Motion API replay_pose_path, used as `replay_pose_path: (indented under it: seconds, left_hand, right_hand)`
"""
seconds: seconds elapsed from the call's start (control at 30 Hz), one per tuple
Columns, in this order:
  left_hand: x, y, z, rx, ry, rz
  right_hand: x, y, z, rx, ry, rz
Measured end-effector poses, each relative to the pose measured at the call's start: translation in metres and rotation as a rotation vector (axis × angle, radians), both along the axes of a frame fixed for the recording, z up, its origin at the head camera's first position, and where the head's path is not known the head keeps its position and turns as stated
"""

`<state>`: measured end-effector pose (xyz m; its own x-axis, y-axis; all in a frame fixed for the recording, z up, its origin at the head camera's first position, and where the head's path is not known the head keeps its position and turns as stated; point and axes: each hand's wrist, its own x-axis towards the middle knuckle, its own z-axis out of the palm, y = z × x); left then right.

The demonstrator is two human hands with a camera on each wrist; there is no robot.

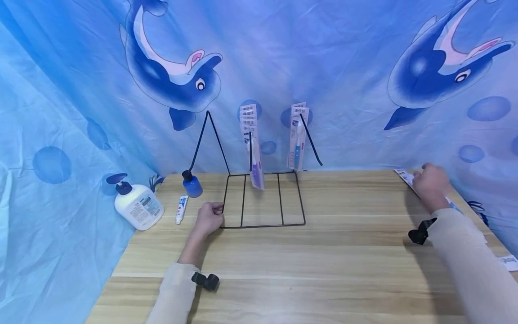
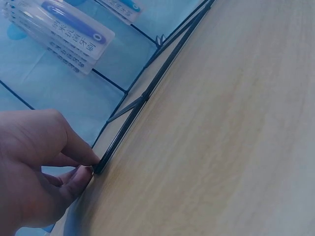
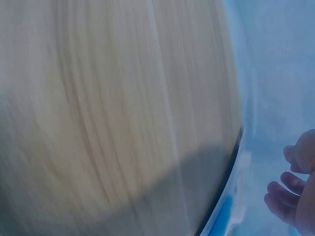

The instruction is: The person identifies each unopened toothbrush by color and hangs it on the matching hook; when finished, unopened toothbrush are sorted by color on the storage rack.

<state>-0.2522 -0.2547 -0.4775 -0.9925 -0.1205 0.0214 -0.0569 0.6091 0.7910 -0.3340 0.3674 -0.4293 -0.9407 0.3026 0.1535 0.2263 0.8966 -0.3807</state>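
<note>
My left hand [image 1: 210,218] pinches the front left corner of a black wire rack [image 1: 263,226] between thumb and fingers; the left wrist view shows this grip close up. Packaged toothbrushes hang on the rack: several with a purple one in front [image 1: 256,164] on the middle arm, and a blue one [image 1: 298,141] foremost on the right arm. Over at the table's right side, my right hand [image 1: 432,185] is above a packaged toothbrush [image 1: 454,206], partly covering it. Its fingers [image 3: 283,199] are loosely bent with nothing between them in the right wrist view.
A white pump bottle [image 1: 139,208] stands at the left table edge. Near it are a small blue bottle [image 1: 192,186] with a black cap and a toothpaste tube [image 1: 182,209]. Another white package [image 1: 508,263] lies at the right edge. A blue dolphin curtain [image 1: 344,67] hangs behind.
</note>
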Motion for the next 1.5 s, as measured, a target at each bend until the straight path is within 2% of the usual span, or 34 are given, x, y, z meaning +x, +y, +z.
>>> replay_pose_path:
  seconds: [0.13,0.27,0.4,0.57,0.67,0.8,0.9,1.17,1.5]
  left_hand:
    - [0.000,0.002,-0.001,0.012,-0.009,-0.005]
    - [-0.002,0.004,0.000,0.015,-0.013,-0.006]
    - [-0.003,0.006,0.002,0.025,-0.009,-0.012]
    - [-0.003,0.009,0.004,0.027,-0.017,-0.021]
    - [-0.003,0.008,0.003,0.027,-0.022,-0.015]
    - [-0.002,0.007,0.001,0.029,-0.026,-0.011]
    - [-0.002,0.007,-0.002,0.032,-0.024,-0.015]
    - [-0.004,0.008,-0.004,0.024,-0.009,-0.028]
    - [-0.001,0.000,0.000,0.011,-0.022,-0.001]
  right_hand:
    - [-0.001,0.020,-0.003,0.012,-0.097,-0.012]
    - [0.000,0.026,-0.006,0.032,-0.160,0.003]
    - [0.003,0.028,-0.010,0.063,-0.152,0.046]
    - [0.006,0.029,-0.019,0.046,-0.128,0.095]
    - [0.005,0.028,-0.024,0.044,-0.152,0.087]
    - [0.000,0.024,-0.031,0.052,-0.189,0.034]
    - [-0.001,0.023,-0.034,0.048,-0.183,0.020]
    - [-0.002,0.025,-0.039,0.045,-0.137,0.084]
    - [-0.011,0.013,-0.030,-0.006,-0.064,0.085]
